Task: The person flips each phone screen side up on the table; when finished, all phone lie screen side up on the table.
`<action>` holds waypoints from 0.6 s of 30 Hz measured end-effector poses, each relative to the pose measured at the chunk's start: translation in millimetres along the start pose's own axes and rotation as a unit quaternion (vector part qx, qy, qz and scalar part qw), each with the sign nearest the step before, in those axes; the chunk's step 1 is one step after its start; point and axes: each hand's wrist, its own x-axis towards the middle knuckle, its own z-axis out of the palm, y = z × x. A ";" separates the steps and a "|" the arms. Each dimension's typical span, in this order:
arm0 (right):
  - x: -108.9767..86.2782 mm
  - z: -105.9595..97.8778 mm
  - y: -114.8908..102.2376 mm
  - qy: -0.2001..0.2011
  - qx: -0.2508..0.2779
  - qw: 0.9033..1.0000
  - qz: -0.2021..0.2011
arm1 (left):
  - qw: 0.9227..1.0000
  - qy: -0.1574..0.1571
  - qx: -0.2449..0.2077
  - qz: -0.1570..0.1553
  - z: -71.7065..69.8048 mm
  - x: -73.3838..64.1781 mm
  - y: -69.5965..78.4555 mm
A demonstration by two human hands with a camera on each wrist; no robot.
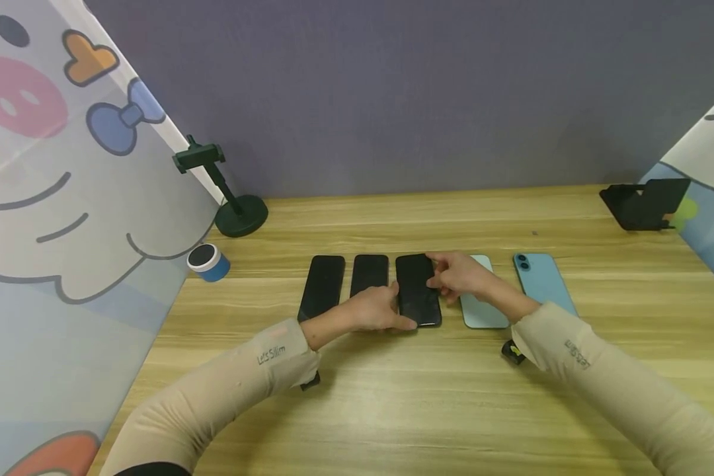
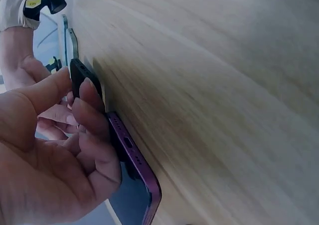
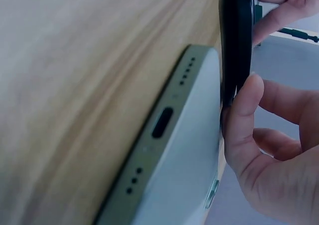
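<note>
Five phones are lying in a row across the wooden table (image 1: 404,410), and the middle one, a black phone (image 1: 418,294), is getting the attention of both hands. Taking it as the clock's centre, with twelve pointing away from the person, the left hand (image 1: 375,309) is gripping from eight o'clock, its thumb sitting at the lower end and a finger touching the near long edge. The right hand (image 1: 461,272) is pinching from two o'clock, a fingertip touching the top corner and the thumb resting lower on that side. Whether the phone is lying fully flat or being tipped slightly, I cannot tell. At nine o'clock an inner dark phone (image 1: 369,270) is lying partly under the left hand, and an outer dark phone (image 1: 321,281) is resting just beyond it. At three o'clock a pale green phone (image 1: 482,314) is lying partly behind the right hand, and a blue phone (image 1: 544,277) is resting farther out, back upward. As far as I can judge, the row is looking largely done: the visible top ends are roughly lining up, and neither hand seems to be gripping the other four. What is remaining appears to be settling the middle one and letting go.
</note>
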 end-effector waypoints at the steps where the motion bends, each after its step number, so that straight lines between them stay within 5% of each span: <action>1: -0.4 -0.5 0.1 -0.001 -0.001 1.000 0.000 | 1.000 0.003 0.023 -0.004 0.6 -0.4 1.3; 10: 0.2 0.4 -1.6 0.001 -0.048 0.999 -0.011 | 0.989 0.048 0.142 -0.011 0.4 -5.9 9.7; 18: 4.5 -3.1 -2.0 -0.004 -0.084 0.996 0.001 | 0.968 0.074 0.238 -0.004 5.9 -8.5 4.8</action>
